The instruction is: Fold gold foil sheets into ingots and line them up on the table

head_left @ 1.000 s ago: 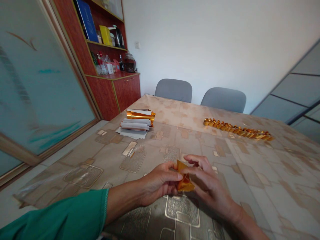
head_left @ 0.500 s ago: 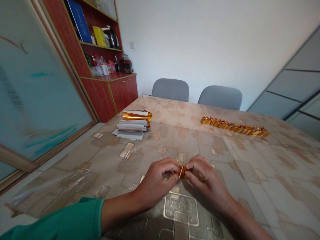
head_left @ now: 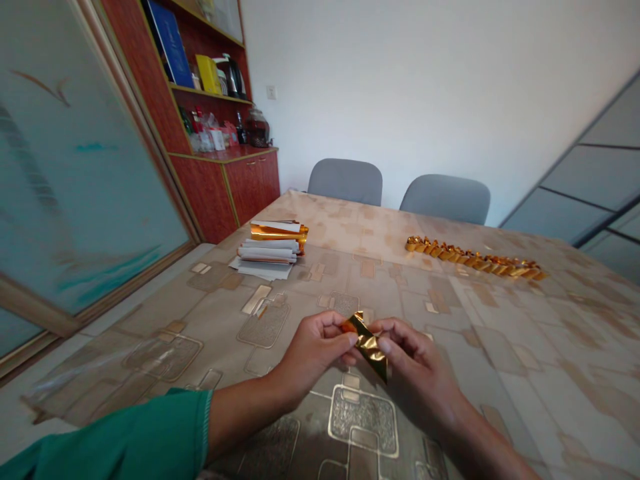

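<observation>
Patterned tablecloth (head_left: 505, 327) under plain, folded gold foil (head_left: 369, 347) in the pinch of left hand (head_left: 311, 353) and right hand (head_left: 420, 359)

Two grey chairs (head_left: 345, 181) line the white wall (head_left: 425, 87) beside a reddish-brown cabinet (head_left: 253, 187).

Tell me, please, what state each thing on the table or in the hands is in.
Gold foil piece, folded, creased
Left hand, pinching the foil piece
Right hand, pinching it too
Paper pile, uneven, loosely stacked
Row of gold pieces, closely lined up
Tablecloth, spread out
</observation>
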A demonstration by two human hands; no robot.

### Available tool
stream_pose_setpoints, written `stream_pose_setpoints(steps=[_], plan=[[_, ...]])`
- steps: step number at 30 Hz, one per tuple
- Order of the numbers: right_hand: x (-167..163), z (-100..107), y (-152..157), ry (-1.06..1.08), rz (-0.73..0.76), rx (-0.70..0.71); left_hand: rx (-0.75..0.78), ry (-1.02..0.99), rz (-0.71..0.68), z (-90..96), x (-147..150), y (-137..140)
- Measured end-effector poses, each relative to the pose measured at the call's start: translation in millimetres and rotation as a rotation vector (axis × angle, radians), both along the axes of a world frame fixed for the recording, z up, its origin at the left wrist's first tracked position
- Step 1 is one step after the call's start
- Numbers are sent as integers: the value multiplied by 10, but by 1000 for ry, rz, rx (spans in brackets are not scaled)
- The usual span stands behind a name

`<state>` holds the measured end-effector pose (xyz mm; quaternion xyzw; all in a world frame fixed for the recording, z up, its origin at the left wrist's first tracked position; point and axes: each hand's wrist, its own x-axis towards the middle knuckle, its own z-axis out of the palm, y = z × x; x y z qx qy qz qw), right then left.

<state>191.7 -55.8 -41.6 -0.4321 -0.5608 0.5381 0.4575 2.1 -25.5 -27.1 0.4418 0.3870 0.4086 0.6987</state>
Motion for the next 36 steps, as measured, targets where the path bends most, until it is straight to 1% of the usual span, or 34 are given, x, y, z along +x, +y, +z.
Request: stream_pose_setpoints(steps=[3,8,12,13,14,16,18,19,20,23,28,30,33,36], plan=[[15,-38,1,-8,-30,-65,-68,-22,15,3,-18,6],[-46,-68,4,-70,-84,-15,-61,-16,24,2,-17,-6],[-4,-36,-1,2,-53,-10,-96,-33,12,32,-37,18],[28,-12,2,-23,-56,26,-114,-38,13,42,-46,25],[65,18,7,-86,-61,93,-134,-42,15,52,-54,32],[135,89,18,-297,-52,304,-175,-55,11,68,-67,41],[180,156,22,-468,26,523,-220,-69,-21,76,-74,41],[189,183,19,-517,70,599,-239,-76,-45,76,-75,38],[189,204,12,-545,105,646,-255,-82,-71,73,-75,34],[163,229,-14,-586,151,683,-268,-85,-125,49,-73,19],[153,219,-16,-578,187,655,-229,-77,-118,11,-74,8],[161,234,-5,-623,194,687,-229,-66,-117,12,-76,7],[162,287,7,-702,203,771,-248,-49,-114,19,-78,6],[145,321,9,-691,222,764,-221,-41,-119,9,-74,3]])
